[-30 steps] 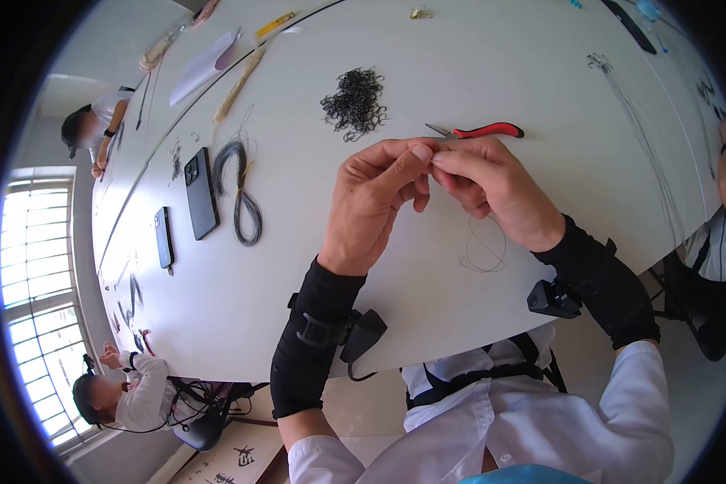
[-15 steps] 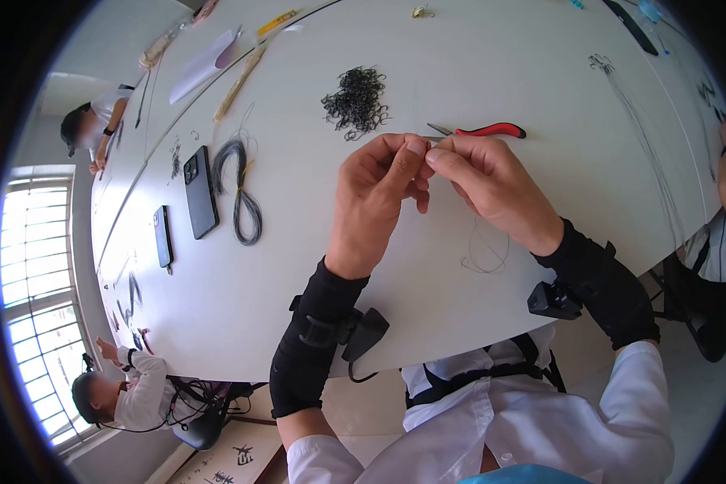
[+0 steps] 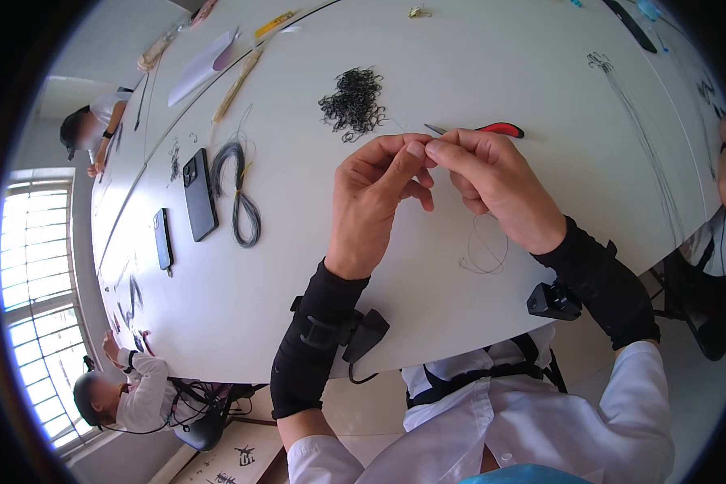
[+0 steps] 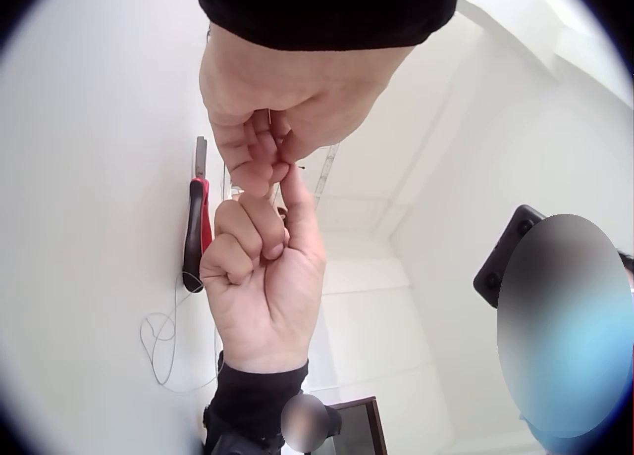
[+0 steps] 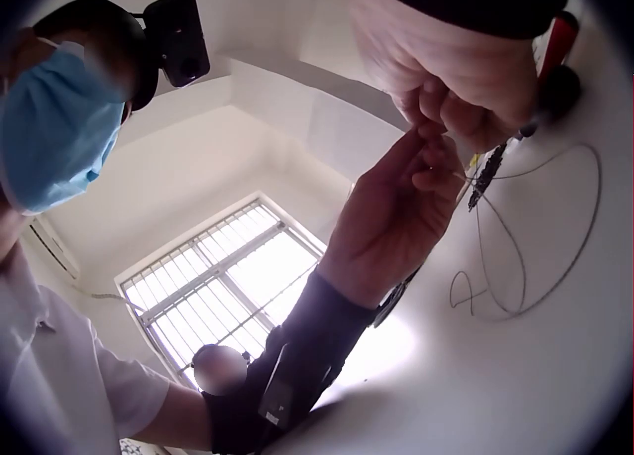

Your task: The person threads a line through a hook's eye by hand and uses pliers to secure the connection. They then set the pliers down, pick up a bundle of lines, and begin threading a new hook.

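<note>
Both hands meet above the white table (image 3: 540, 73): left hand (image 3: 375, 202) and right hand (image 3: 500, 185) pinch a thin wire (image 3: 484, 254) between fingertips, its slack looped on the tabletop below. Such fine wire could easily slip free or kink.

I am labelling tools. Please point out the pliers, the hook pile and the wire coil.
pliers (image 3: 500, 128), head view, red handle.
hook pile (image 3: 352, 103), head view, its middle.
wire coil (image 3: 246, 211), head view, lower loop.

Two phones (image 3: 200, 192) – one pliers (image 3: 482, 129)
</note>
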A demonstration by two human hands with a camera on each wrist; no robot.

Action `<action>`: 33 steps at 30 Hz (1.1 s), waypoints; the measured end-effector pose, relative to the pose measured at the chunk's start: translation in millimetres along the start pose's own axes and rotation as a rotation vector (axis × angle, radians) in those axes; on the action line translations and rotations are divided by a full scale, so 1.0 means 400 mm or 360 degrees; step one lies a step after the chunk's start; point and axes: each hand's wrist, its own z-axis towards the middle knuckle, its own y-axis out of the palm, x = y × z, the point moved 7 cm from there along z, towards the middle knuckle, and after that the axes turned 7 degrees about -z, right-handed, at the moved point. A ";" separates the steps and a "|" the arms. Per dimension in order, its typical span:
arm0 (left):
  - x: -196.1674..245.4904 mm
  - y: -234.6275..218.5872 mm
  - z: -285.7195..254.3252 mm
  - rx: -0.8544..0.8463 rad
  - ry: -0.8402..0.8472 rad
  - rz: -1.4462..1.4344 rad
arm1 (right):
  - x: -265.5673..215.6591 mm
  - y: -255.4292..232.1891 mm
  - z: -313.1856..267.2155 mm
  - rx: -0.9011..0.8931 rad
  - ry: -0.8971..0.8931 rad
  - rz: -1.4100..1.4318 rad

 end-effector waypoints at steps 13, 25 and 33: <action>0.012 0.002 0.000 0.0078 -0.0031 -0.0096 | -0.025 0.001 -0.009 0.0099 -0.0158 -0.0178; 0.009 -0.031 0.006 0.0130 -0.0085 -0.0527 | -0.027 -0.040 -0.003 0.0353 -0.0218 0.0411; -0.001 0.004 -0.012 0.0066 -0.0087 -0.0400 | -0.051 0.003 -0.008 0.0218 -0.0336 -0.0108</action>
